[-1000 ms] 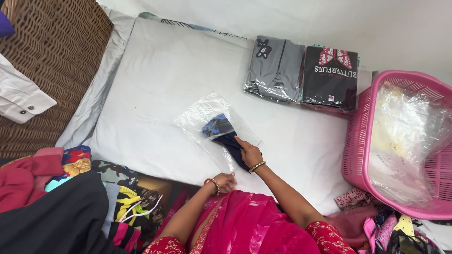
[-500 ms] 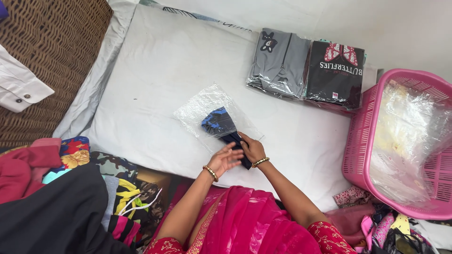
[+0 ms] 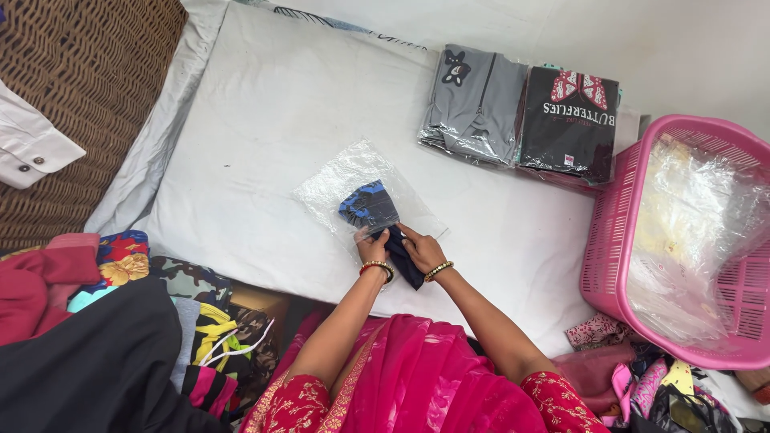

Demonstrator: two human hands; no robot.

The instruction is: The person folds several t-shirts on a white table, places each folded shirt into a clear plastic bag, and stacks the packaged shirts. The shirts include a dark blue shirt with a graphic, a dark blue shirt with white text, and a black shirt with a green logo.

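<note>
The near end of the dark garment (image 3: 377, 212) is covered by the left hand (image 3: 371, 248) and right hand (image 3: 420, 250), so how far it sits inside the clear bag (image 3: 341, 180) cannot be told. The fingertips of both hands are pressed into the cloth and partly out of sight. The pink basket (image 3: 613, 232) is cut off by the right edge, and the crumpled plastic (image 3: 698, 232) in it veils whatever lies beneath. The white shirt sleeve (image 3: 32, 152) and the dark cloth pile (image 3: 80, 361) run off the left edge. The packed grey shirt (image 3: 473, 104) hides its folded underside.
</note>
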